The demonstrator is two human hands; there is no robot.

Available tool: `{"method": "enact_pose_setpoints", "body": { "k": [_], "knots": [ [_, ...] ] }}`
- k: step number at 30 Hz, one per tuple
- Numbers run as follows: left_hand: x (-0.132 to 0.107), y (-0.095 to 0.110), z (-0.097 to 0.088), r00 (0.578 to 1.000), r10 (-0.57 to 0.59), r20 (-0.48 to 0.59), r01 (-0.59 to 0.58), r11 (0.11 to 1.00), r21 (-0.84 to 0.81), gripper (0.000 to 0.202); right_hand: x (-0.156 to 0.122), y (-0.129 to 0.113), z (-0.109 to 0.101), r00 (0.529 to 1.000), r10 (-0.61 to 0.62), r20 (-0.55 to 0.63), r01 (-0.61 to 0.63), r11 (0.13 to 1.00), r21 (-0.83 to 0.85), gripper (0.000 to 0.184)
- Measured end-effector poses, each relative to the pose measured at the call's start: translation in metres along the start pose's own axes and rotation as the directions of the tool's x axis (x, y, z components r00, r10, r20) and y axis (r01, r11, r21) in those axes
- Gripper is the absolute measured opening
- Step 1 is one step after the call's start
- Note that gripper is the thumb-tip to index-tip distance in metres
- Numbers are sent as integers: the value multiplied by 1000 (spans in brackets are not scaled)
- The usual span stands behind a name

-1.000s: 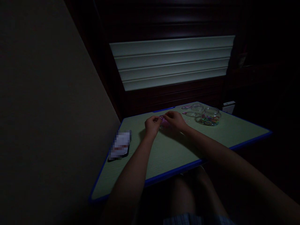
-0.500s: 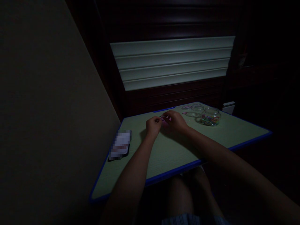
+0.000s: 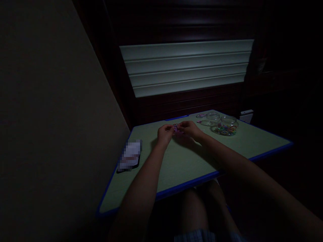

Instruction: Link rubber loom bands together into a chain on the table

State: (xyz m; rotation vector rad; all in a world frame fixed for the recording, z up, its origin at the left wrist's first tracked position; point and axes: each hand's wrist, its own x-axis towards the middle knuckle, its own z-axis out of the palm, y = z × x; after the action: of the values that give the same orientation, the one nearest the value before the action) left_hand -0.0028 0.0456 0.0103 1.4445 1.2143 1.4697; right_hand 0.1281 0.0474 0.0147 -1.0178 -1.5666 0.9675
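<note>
Close together above the table, my left hand (image 3: 165, 133) and my right hand (image 3: 189, 130) both pinch a small pink-purple object (image 3: 176, 128). It is too dark and small to make out its kind, and my fingers cover part of it. Right of my right hand stands a round clear jar (image 3: 229, 127) holding several small coloured rings. Beside the jar lie clear round pieces (image 3: 212, 116) that look like lids or small containers, with small pink bits next to them.
A light green table (image 3: 176, 174) with a blue edge carries everything. A phone-like item (image 3: 130, 155), blurred out, lies at its left edge. A plain wall (image 3: 63, 117) rises on the left, and a dark panel with pale slats (image 3: 189, 67) stands behind.
My right hand has lowered slightly, its fingers drawing in beside the left fingertips. More of the pink-purple object shows between my hands. The jar and phone-like item stay put.
</note>
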Motion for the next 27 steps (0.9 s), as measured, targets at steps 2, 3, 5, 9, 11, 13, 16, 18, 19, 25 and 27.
{"method": "enact_pose_setpoints", "body": {
  "k": [2, 3, 5, 9, 11, 13, 16, 18, 19, 25, 27],
  "knots": [
    [-2, 2, 0, 1000, -12, -1, 12, 999, -30, 15, -2, -2, 0, 999, 41, 18, -42, 997, 68, 11],
    [-3, 3, 0, 1000, -15, 3, 15, 999, -49, 16, -3, -3, 0, 998, 59, 24, -61, 994, 95, 11],
    [-3, 3, 0, 1000, -21, 8, 22, 996, -86, 16, -4, -5, 0, 995, 92, 31, -96, 985, 144, 12],
    [-3, 4, 1, 999, -54, 5, 54, 991, -125, 13, -5, -7, -1, 990, 132, 53, -140, 966, 217, 11],
    [-3, 5, 1, 997, -82, 10, 82, 986, -148, 12, -4, -6, -2, 988, 141, 56, -150, 962, 229, 10],
    [-3, 6, 1, 994, -105, 25, 108, 979, -175, 12, -4, -6, -2, 988, 146, 55, -155, 959, 238, 8],
    [-4, 7, 1, 991, -129, 42, 135, 970, -201, 11, -5, -6, -2, 987, 146, 72, -160, 952, 260, 6],
    [-4, 9, 1, 989, -142, 40, 147, 968, -205, 10, -6, -7, -2, 985, 147, 86, -165, 947, 277, 7],
    [-4, 9, 1, 989, -146, 37, 151, 968, -201, 10, -6, -7, -2, 985, 148, 87, -167, 944, 285, 7],
    [-7, 11, 2, 990, -141, 30, 144, 975, -169, 10, -7, -8, -3, 980, 174, 94, -193, 941, 278, 7],
    [-8, 12, 1, 989, -143, 22, 145, 981, -132, 11, -8, -9, -3, 980, 181, 83, -197, 944, 266, 7]
  ]
}}
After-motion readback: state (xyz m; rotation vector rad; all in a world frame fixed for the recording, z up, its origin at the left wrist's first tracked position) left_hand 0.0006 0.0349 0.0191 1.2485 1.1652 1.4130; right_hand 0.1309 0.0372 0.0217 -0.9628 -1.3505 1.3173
